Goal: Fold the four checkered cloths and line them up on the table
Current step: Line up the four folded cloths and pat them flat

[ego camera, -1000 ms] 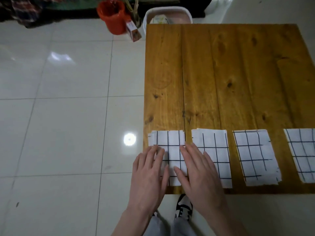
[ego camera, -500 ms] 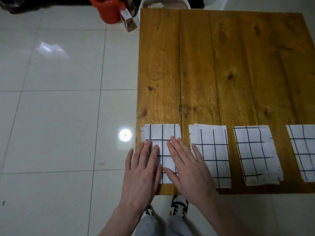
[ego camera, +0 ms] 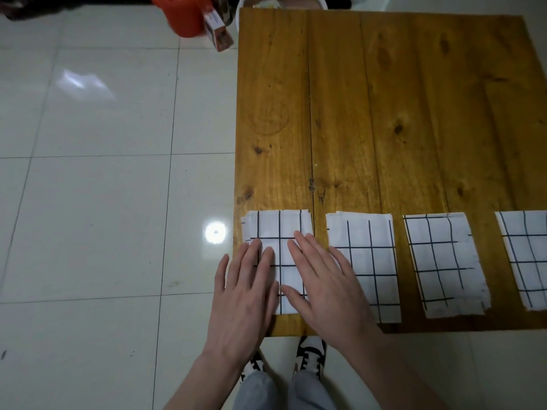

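Several white cloths with black grid lines lie folded in a row along the near edge of the wooden table [ego camera: 384, 113]. The leftmost cloth [ego camera: 281, 226] sits at the table's near left corner. My left hand [ego camera: 245, 291] lies flat on its left part, fingers spread. My right hand [ego camera: 322, 285] rests flat across its right part and overlaps the second cloth [ego camera: 370, 261]. To the right lie the third cloth [ego camera: 441, 261] and the fourth cloth [ego camera: 527, 255], which is cut off by the frame's edge. Neither hand grips anything.
White tiled floor [ego camera: 103, 202] spreads left of the table. Beyond the far left corner stand an orange bucket [ego camera: 180, 16], a small carton [ego camera: 219, 34] and a white tub [ego camera: 281, 1]. My shoes [ego camera: 310, 353] show below the near edge.
Both hands have slid a little toward me over the leftmost cloth, staying flat. The view has tilted down slightly. The cloths have kept their places.
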### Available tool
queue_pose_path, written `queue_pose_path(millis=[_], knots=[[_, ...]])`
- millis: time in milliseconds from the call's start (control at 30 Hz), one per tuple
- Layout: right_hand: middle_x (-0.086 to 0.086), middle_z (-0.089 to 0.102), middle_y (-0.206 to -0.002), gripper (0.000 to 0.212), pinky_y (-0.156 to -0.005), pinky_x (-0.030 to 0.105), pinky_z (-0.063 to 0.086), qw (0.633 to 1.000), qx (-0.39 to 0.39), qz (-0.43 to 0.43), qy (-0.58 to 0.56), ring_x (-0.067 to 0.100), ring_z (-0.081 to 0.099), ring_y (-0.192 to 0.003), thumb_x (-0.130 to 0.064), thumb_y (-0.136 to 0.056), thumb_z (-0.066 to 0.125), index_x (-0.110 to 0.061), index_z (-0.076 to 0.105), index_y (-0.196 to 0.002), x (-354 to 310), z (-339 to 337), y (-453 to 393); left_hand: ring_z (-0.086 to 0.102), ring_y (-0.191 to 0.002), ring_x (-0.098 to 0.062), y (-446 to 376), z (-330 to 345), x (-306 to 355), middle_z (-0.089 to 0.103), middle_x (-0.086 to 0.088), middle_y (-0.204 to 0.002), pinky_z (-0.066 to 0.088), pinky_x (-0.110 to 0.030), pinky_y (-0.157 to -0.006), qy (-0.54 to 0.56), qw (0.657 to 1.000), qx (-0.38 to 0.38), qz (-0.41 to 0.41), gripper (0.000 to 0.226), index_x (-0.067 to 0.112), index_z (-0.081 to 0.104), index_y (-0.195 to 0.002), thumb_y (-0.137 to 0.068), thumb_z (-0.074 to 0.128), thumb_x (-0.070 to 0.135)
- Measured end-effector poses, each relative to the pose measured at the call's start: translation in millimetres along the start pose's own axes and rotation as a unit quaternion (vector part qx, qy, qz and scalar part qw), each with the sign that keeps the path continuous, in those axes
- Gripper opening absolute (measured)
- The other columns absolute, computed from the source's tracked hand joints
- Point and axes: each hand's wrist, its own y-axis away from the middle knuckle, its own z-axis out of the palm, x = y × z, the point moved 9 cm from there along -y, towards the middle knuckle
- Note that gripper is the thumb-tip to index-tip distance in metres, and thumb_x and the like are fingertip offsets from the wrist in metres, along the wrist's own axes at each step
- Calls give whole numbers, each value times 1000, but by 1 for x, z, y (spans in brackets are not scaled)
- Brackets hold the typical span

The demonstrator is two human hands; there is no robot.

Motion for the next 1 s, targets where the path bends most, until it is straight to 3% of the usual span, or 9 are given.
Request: queue_pose_path(millis=[300,467,633,1000], knots=[[0,29,-170,68,-121,44,34,1000,7,2,-21,18,21,-159,-57,-105,39,-18,37,-160,-3,-4,3,26,-159,-29,3,-4,1,37,-10,-167,26,-54,-126,9,1000,3,-3,55,15,44,-157,-108,45,37],[-3,35,-167,54,-124,41,29,992,74,24,-97,15,20,-159,-45,-107,44,-21,46,-155,9,-32,11,22,-160,-27,-1,-30,14,36,-10,-168,23,-50,-128,42,998,40,5,57,11,42,-159,-108,43,38],[2,43,-163,49,-121,46,36,989,103,30,-98,19,29,-156,-41,-107,44,-18,52,-150,42,-52,29,31,-156,-27,-12,-46,49,46,-11,-162,27,-50,-125,57,997,54,29,52,10,48,-154,-109,41,36],[4,39,-165,61,-118,53,39,998,43,16,-37,22,34,-154,-48,-105,38,-17,43,-157,117,-41,54,31,-157,-24,-30,-1,136,40,-7,-166,28,-49,-128,15,997,-36,65,54,13,40,-159,-111,36,38]])
